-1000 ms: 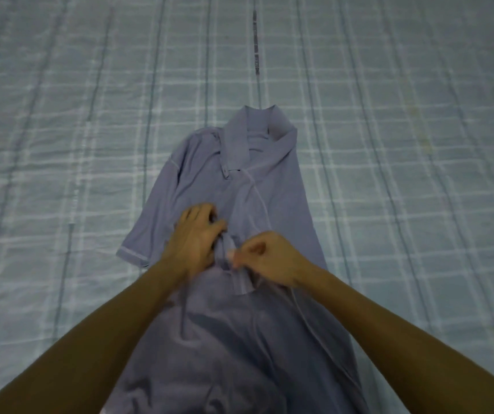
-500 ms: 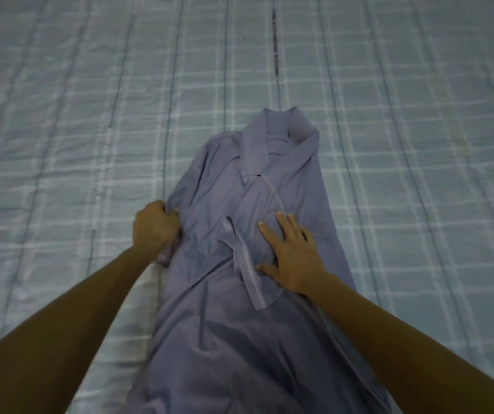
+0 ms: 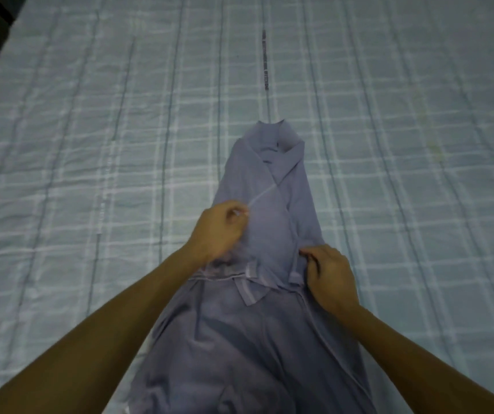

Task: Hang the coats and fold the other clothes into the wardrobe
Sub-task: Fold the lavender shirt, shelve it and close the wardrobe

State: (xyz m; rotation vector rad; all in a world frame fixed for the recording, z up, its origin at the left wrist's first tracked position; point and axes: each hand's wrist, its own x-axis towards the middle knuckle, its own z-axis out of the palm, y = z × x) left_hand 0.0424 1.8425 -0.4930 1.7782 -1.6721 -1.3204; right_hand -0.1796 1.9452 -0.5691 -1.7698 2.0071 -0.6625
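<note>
you have one garment in front of you: a single lavender shirt (image 3: 269, 339), with one collar (image 3: 278, 144) at its far end. two hands are in view, your left hand (image 3: 218, 231) and your right hand (image 3: 330, 276). each pinches the shirt, so that makes two grips on one piece of cloth. two bare forearms come up from the bottom edge. two sleeve cuffs seem to lie folded across the front between your hands, though motion blur there makes that count unsure. under it all is one bed (image 3: 90, 144) with one checked cover, and one dark stitched strip (image 3: 264, 61) runs beyond the collar.
</note>
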